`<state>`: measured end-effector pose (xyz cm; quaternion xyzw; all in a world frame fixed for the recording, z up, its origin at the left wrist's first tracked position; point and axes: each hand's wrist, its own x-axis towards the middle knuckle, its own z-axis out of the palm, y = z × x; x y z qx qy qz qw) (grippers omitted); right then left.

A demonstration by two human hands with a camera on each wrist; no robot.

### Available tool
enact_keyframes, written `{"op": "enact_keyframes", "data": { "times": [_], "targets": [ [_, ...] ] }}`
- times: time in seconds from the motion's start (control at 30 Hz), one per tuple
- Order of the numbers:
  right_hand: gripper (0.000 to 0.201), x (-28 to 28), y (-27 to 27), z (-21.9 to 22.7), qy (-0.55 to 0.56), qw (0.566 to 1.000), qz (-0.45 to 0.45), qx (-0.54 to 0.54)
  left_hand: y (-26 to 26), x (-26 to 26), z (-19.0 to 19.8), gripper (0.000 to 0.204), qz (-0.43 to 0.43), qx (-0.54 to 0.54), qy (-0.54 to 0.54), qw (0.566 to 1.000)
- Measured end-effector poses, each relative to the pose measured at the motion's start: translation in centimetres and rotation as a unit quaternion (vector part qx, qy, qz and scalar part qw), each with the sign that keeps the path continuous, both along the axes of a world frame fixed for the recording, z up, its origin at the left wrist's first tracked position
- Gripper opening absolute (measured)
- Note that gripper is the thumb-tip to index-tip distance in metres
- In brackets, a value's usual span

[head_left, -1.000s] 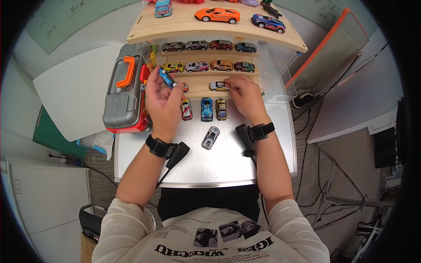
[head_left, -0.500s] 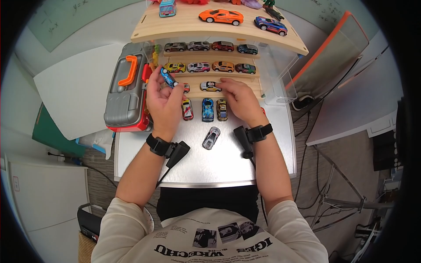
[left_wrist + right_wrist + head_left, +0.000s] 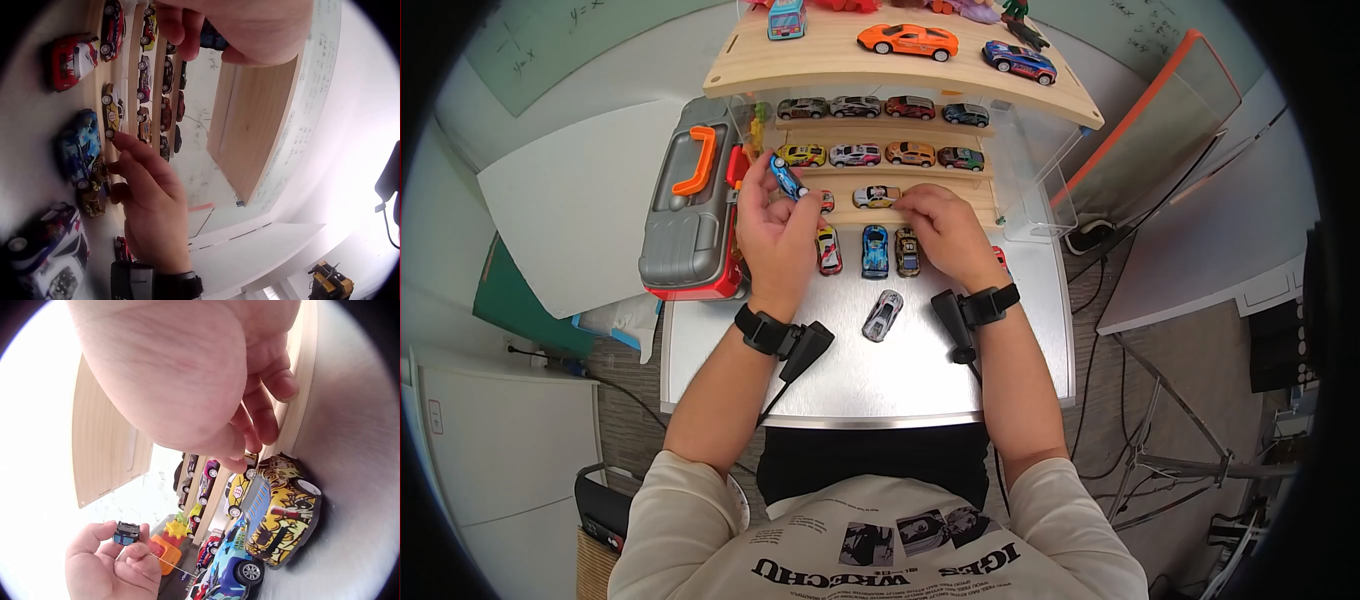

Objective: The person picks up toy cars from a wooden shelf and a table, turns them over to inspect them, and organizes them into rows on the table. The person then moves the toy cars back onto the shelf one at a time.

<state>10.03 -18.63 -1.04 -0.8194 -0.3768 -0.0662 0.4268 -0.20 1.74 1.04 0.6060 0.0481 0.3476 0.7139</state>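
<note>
1. Nearest us on the bench (image 3: 880, 385), a grey car (image 3: 882, 316) sits at a slant.
2. Beyond it we see three cars nose-on to the rack: a red-and-white car (image 3: 829, 250), a blue camouflage car (image 3: 875, 252) and, just beside that, a gold-and-black car (image 3: 907, 253).
3. Our left hand (image 3: 775, 235) pinches a small blue car (image 3: 787, 177), tilted, above the bench.
4. Our right hand (image 3: 948, 232) grips nothing; its index fingertip touches the end of a white-and-gold car (image 3: 876, 196), which stands on the lowest step of the wooden rack (image 3: 920, 174).
5. To the left we have a grey toolbox (image 3: 680, 235).
6. Higher steps each carry four cars.
7. Farthest, a wooden top board (image 3: 820, 65) bears an orange car (image 3: 908, 41).
</note>
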Motion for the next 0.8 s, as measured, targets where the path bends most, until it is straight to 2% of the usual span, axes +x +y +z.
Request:
{"op": "enact_keyframes", "data": {
  "times": [0.3, 0.37, 0.5, 0.57, 0.6, 0.67, 0.7, 0.77, 0.8],
  "targets": [
    [0.021, 0.3, 0.2, -0.3, -0.027, 0.999, 0.018, -0.012, 0.0, 0.1, -0.1, 0.067, -0.001, -0.003, -0.005, 1.000],
    [0.022, 0.3, 0.3, -0.6, -0.078, 0.997, 0.014, -0.018, 0.0, 0.2, -0.2, 0.067, -0.002, -0.005, -0.006, 1.000],
    [0.024, 0.2, 0.2, -0.4, -0.093, 0.995, 0.018, -0.022, 0.1, 0.3, -0.6, 0.066, -0.003, -0.002, -0.006, 1.000],
    [0.020, -0.2, 0.0, 0.6, -0.019, 1.000, 0.017, -0.004, 0.1, 0.3, -0.6, 0.066, -0.002, 0.002, -0.004, 1.000],
    [0.020, -0.5, -0.1, 1.3, -0.019, 1.000, 0.019, -0.005, 0.1, 0.3, -0.6, 0.065, -0.001, 0.006, -0.002, 1.000],
    [0.023, -1.2, -0.2, 2.6, 0.057, 0.992, -0.047, -0.104, -0.1, 0.3, -0.4, 0.065, -0.003, 0.002, 0.007, 1.000],
    [0.023, -1.6, -0.2, 3.0, 0.055, 0.992, -0.044, -0.106, 0.0, 0.2, -0.3, 0.065, -0.007, 0.000, 0.016, 1.000],
    [0.034, -2.0, -0.1, 3.7, 0.123, 0.965, -0.089, -0.216, 0.1, 0.3, -0.5, 0.065, -0.011, -0.004, 0.014, 1.000],
    [0.034, -1.9, -0.2, 3.4, 0.122, 0.965, -0.088, -0.217, 0.2, 0.3, -0.6, 0.064, -0.020, -0.007, 0.014, 1.000]
  ]
}}
